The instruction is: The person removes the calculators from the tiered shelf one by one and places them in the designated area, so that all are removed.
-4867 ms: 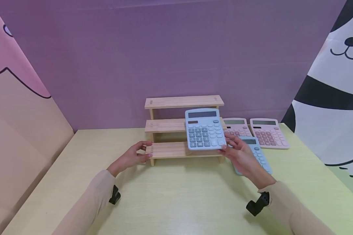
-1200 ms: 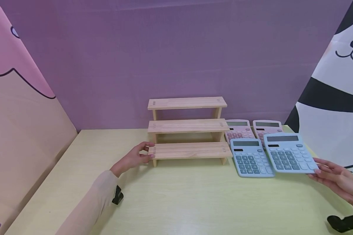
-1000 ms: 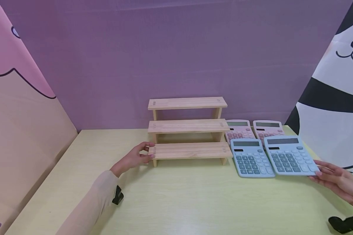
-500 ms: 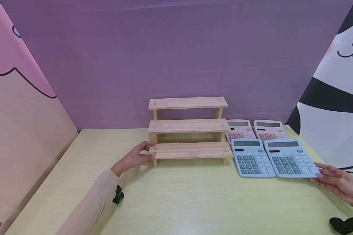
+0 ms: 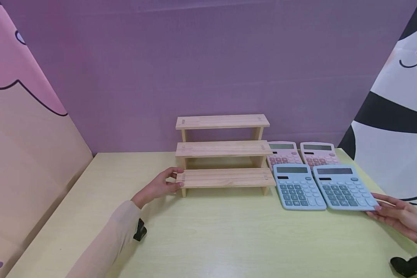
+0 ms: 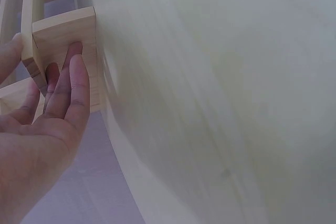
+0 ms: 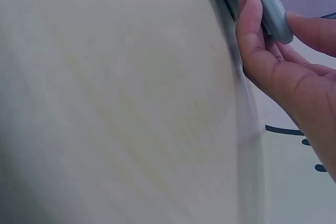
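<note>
A three-tier wooden shelf (image 5: 226,178) stands at the middle back of the table. My left hand (image 5: 158,186) grips the left end of its lowest board; in the left wrist view the thumb is on top and the fingers (image 6: 79,87) reach underneath. At the right, my right hand (image 5: 401,218) pinches the lower right corner of a blue calculator (image 5: 345,189), thumb above and fingers below, as the right wrist view also shows with the calculator's edge (image 7: 270,14). Left of it lies a second blue calculator (image 5: 300,189), side by side with the first.
Behind the blue calculators lie two pink calculators, one left (image 5: 283,152) and one right (image 5: 319,154), partly covered by the blue ones. A purple backdrop (image 5: 215,58) rises behind the table (image 5: 208,235), with a panda-print panel (image 5: 392,116) at the right.
From in front of the shelf, my right hand has carried the blue calculator rightward and lowered it beside the other blue one. The left hand keeps its hold on the shelf.
</note>
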Motion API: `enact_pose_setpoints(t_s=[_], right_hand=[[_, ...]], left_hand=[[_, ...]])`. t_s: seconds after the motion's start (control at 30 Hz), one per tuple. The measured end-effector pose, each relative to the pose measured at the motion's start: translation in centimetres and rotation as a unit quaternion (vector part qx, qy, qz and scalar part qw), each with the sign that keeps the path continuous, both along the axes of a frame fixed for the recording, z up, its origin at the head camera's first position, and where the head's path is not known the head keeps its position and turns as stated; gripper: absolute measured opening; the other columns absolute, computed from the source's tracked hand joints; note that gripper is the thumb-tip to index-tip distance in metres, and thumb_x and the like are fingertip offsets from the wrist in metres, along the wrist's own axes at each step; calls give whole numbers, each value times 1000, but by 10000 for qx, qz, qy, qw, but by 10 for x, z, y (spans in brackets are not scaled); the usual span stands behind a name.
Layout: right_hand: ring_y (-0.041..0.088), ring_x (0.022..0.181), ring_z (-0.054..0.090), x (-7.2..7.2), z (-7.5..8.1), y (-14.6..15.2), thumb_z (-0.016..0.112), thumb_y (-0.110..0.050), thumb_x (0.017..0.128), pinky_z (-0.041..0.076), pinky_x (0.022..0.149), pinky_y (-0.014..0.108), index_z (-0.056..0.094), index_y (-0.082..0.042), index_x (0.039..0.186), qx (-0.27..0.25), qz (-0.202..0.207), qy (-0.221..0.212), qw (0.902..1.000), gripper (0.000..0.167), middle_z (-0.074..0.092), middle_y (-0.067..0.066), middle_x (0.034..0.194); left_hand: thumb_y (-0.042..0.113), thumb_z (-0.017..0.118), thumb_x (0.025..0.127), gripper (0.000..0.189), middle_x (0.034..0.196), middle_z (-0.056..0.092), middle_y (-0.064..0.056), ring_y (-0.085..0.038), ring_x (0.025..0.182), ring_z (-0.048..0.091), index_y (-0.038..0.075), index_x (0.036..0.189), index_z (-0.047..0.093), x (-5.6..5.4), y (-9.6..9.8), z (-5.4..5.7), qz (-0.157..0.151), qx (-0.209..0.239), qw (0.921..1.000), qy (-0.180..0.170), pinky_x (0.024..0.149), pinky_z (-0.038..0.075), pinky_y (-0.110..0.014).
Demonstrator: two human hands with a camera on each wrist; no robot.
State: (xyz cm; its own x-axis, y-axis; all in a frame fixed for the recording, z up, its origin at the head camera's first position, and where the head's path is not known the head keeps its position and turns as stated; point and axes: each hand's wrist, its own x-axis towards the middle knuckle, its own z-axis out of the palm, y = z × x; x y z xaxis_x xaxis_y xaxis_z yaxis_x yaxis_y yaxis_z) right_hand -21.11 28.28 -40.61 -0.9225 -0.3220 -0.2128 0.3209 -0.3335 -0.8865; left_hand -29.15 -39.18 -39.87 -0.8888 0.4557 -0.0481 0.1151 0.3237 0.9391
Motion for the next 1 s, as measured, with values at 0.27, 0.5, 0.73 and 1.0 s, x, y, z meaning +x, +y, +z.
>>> enact_pose_setpoints(t_s=[0.27,0.5,0.73,1.0], right_hand=[[19,89,64,-1,2,-1,41,6,93,53,81,33,66,-24,98,258,-88,-206,9994,40,66,-3,96],[18,86,65,1,3,-5,42,5,93,54,78,33,65,-27,94,610,-170,-279,9976,40,65,-5,92],[15,85,65,0,6,-9,49,5,90,54,78,32,60,-32,92,1202,-271,-236,9921,39,63,-10,91],[9,84,63,-3,7,-12,60,-1,85,54,79,30,21,-11,139,2402,-408,-185,9697,67,57,-20,90]], left_hand=[[14,62,87,52,112,42,-17,-25,92,59,4,133,38,0,1,0,39,-37,10000,-23,80,53,-37],[16,62,87,51,113,42,-16,-24,93,59,5,132,38,-2,1,-2,79,-115,9999,-66,81,53,-36],[17,61,88,52,113,41,-17,-26,95,59,6,133,38,-4,-1,-4,33,-102,9999,-59,82,53,-38],[14,61,87,52,112,41,-16,-25,93,58,4,133,37,0,0,0,20,-54,10000,-34,81,53,-37]])
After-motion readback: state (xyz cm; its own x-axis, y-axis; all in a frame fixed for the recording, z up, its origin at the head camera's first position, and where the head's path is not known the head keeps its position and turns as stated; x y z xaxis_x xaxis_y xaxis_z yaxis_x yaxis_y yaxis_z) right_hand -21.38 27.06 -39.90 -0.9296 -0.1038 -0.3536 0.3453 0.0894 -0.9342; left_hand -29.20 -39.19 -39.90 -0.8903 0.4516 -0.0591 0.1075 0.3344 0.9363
